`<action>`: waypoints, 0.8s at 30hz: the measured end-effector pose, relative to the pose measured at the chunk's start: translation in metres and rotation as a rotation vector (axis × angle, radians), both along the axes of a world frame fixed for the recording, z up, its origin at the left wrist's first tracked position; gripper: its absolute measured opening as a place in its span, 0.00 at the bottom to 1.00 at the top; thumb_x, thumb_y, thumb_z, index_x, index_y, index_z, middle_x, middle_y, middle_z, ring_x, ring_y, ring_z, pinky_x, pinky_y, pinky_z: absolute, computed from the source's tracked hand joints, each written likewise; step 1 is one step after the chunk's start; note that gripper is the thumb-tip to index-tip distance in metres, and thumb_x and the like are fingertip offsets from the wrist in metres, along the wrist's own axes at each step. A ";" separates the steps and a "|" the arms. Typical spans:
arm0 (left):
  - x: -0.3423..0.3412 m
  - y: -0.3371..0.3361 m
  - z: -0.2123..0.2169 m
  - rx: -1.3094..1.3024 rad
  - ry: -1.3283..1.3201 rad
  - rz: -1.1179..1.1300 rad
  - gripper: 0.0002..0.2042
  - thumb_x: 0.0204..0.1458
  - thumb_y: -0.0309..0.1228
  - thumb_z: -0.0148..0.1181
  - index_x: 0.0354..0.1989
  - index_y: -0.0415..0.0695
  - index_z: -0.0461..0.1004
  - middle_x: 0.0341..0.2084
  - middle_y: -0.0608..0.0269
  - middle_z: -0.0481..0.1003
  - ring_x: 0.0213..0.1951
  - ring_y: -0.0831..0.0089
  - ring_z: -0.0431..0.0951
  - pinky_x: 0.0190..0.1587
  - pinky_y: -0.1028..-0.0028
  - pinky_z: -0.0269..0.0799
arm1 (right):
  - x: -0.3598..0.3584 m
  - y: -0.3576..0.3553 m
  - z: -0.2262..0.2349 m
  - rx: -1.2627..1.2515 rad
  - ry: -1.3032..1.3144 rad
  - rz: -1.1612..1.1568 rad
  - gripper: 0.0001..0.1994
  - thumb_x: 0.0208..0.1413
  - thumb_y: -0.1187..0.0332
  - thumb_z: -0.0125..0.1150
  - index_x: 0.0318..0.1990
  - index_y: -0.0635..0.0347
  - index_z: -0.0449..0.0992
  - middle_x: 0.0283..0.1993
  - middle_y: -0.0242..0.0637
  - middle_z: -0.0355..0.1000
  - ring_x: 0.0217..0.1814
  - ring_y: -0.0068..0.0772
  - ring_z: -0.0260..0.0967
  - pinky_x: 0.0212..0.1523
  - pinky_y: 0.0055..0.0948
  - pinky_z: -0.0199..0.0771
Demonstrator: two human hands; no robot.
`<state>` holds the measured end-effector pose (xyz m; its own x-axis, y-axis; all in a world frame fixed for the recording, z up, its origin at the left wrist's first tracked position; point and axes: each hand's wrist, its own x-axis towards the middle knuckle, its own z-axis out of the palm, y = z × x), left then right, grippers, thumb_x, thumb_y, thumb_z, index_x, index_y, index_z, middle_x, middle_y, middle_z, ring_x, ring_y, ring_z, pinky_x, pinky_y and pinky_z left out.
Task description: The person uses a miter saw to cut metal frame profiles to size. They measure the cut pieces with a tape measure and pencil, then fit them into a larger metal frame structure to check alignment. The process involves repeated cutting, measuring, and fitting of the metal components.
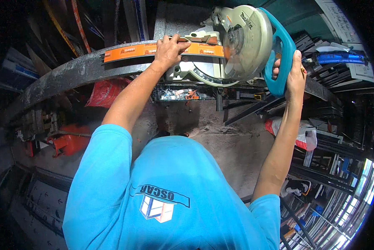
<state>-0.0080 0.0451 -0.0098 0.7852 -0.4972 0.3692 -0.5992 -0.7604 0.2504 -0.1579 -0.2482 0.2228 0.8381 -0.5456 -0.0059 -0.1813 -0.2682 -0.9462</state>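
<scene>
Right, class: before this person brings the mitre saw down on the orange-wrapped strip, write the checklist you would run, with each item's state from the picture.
1. Left hand pressing the orange-wrapped strip against the saw's fence: ok.
2. Right hand wrapped round the teal handle: ok.
3. Left fingers off the cut line of the mitre saw: cannot tell, they lie close to the blade guard.
4. Strip supported along the bench: ok.
5. Eye protection on: cannot tell.
6. Cut mark lined up with the blade: cannot tell, hidden.
</scene>
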 end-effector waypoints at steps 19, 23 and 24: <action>0.002 0.001 -0.003 -0.009 -0.015 -0.014 0.26 0.44 0.27 0.66 0.53 0.71 0.78 0.48 0.66 0.71 0.46 0.58 0.69 0.50 0.58 0.65 | -0.003 0.000 -0.006 0.021 -0.019 -0.010 0.29 0.64 0.40 0.47 0.35 0.61 0.76 0.25 0.35 0.74 0.20 0.23 0.71 0.22 0.26 0.72; 0.002 -0.002 -0.003 0.005 0.014 0.002 0.25 0.45 0.30 0.67 0.53 0.72 0.77 0.47 0.66 0.71 0.46 0.58 0.69 0.49 0.58 0.65 | -0.004 0.001 -0.006 0.022 -0.015 -0.020 0.29 0.64 0.40 0.46 0.33 0.61 0.75 0.25 0.35 0.74 0.20 0.23 0.71 0.21 0.25 0.72; 0.002 -0.001 -0.002 0.010 0.010 0.002 0.25 0.45 0.31 0.67 0.53 0.72 0.77 0.47 0.66 0.71 0.46 0.58 0.69 0.49 0.58 0.65 | -0.004 0.001 -0.007 0.022 -0.014 -0.018 0.29 0.64 0.40 0.46 0.33 0.61 0.75 0.25 0.35 0.74 0.20 0.23 0.71 0.22 0.25 0.72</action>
<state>-0.0061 0.0441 -0.0117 0.7900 -0.4989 0.3563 -0.5950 -0.7641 0.2492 -0.1615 -0.2473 0.2160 0.8282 -0.5604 -0.0067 -0.1730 -0.2442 -0.9542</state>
